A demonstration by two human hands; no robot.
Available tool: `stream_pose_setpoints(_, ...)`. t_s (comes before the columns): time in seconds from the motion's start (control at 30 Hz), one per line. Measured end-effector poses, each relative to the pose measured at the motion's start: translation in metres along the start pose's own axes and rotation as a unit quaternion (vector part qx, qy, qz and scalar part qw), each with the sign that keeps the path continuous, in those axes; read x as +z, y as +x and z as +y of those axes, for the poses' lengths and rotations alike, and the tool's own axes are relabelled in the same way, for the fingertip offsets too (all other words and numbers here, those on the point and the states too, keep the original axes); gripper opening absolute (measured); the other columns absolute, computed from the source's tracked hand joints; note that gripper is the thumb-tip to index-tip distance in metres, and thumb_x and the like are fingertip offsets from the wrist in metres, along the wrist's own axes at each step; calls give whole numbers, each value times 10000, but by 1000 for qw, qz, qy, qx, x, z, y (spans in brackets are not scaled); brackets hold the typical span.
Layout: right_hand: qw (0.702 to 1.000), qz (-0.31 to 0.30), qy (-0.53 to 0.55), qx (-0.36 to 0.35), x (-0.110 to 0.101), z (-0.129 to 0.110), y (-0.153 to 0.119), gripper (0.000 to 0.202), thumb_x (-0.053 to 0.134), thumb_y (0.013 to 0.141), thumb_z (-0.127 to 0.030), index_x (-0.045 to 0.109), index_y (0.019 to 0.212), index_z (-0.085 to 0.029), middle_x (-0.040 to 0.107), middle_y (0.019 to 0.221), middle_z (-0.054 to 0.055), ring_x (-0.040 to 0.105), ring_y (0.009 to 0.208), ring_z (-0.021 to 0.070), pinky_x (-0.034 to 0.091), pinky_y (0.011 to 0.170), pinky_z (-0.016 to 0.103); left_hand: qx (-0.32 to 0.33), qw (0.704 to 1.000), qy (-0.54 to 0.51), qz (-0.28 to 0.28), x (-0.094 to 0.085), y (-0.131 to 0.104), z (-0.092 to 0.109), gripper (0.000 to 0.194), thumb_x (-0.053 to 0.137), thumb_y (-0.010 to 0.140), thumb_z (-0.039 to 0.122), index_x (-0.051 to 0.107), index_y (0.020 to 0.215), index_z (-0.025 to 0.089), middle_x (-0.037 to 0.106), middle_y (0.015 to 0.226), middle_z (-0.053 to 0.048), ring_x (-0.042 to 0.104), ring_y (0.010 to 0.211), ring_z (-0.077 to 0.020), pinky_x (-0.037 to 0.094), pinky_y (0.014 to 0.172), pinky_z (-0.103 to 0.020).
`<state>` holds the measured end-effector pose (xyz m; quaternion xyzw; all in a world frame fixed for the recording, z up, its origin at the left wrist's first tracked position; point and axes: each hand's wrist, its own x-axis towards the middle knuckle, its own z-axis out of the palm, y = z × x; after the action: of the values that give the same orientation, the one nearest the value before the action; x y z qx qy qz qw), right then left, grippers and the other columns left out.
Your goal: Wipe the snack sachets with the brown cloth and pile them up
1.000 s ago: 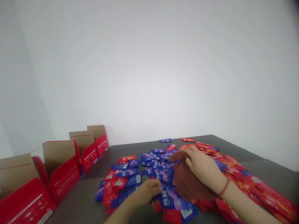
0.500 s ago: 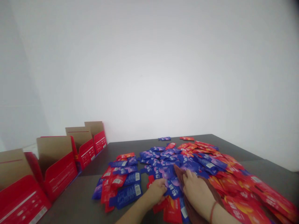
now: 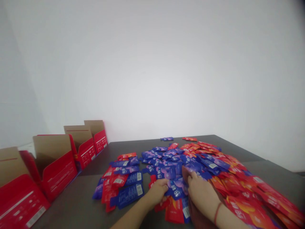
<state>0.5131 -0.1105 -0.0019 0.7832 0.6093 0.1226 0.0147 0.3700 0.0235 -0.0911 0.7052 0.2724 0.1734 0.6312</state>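
Observation:
My left hand (image 3: 157,191) is closed with thumb and fingers on the left end of a blue sachet (image 3: 177,188) that has white characters and a purple pattern. On the sachet's other side, my right hand (image 3: 201,192) grips a brown cloth (image 3: 199,218), which rises in a point above my fingers and hangs below my palm. A red cord circles that wrist. Under and around both hands lie more sachets, among them a red sachet (image 3: 175,210) and a blue sachet with a barcode (image 3: 186,208).
A heap of red sachets (image 3: 245,213) spreads to the right, and blue sachets (image 3: 166,162) lie behind my hands. A smaller mixed group (image 3: 128,194) sits at the left. Several open red cartons (image 3: 58,178) line the left side of the dark table (image 3: 88,190). A white wall stands behind.
The brown cloth has shifted slightly right with my right hand and is bunched narrower, showing more of the blue sachet. My left hand keeps its place at the sachet's end. The view has tilted slightly.

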Motion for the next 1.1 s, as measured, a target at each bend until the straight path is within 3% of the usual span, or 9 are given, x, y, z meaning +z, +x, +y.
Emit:
stream_pose_setpoints(0.1,997,-2,42,-71,-2,-20,-4,356,453,842,-51,662,1116,-139,637,1141,148,633,942,240,473,715,321,-13,1000,-19,4,1,-3,3,224,485,728,392,530,808,188,601,607,-1,503,410,-124,295,373,-195)
stream_pose_setpoints(0.2,978,-13,74,-192,0,-49,-12,351,494,846,-83,662,1121,-222,648,1138,75,615,981,229,469,722,317,-29,998,-50,21,1,-3,4,222,502,668,377,534,768,181,586,573,2,534,434,-134,333,383,-194)
stream_pose_setpoints(0.27,970,-14,75,-232,1,-57,-16,348,503,860,-104,658,1131,-259,650,1142,54,607,999,235,469,702,316,-35,997,-60,23,0,-2,5,232,494,625,353,539,770,178,566,547,14,531,431,-134,365,401,-202)
stream_pose_setpoints(0.4,985,-9,38,-170,6,-43,-19,410,469,850,-51,658,1144,-266,662,1097,65,627,947,231,467,661,294,-36,997,-61,-15,1,-4,8,320,493,611,347,563,868,171,633,643,-21,592,480,-160,412,409,-211)
stream_pose_setpoints(0.53,998,-21,-18,-62,13,-12,-13,488,362,841,11,619,1222,-152,646,1137,153,649,917,247,486,649,304,-41,998,-45,-30,2,-6,12,267,488,672,349,527,878,184,638,635,-23,615,487,-158,402,386,-174)
stream_pose_setpoints(0.63,999,-22,-34,-8,17,-3,-7,524,278,850,41,573,1267,-73,633,1162,203,654,937,235,497,692,303,-47,997,-46,-26,3,-7,13,211,458,700,306,498,872,192,622,598,-5,599,453,-141,385,367,-154)
stream_pose_setpoints(0.9,984,-20,40,-172,14,-45,-11,505,384,838,-7,607,1242,-210,660,1114,105,638,961,237,503,730,306,-12,1000,-24,-9,5,-14,22,288,468,668,240,602,905,146,665,672,-44,592,467,-143,407,382,-184)
stream_pose_setpoints(1.0,988,-15,50,-148,18,-30,-13,473,410,842,-38,631,1211,-233,652,1145,108,643,957,242,506,735,308,-20,999,-31,-25,4,-13,20,278,479,707,280,593,926,152,659,664,-42,612,500,-153,410,397,-181)
stream_pose_setpoints(1.1,998,2,15,-63,25,-6,-11,503,352,836,5,601,1249,-138,638,1172,171,656,929,245,512,704,313,-45,998,-45,-26,3,-10,16,234,480,739,320,536,917,178,640,619,-22,607,475,-146,382,379,-155)
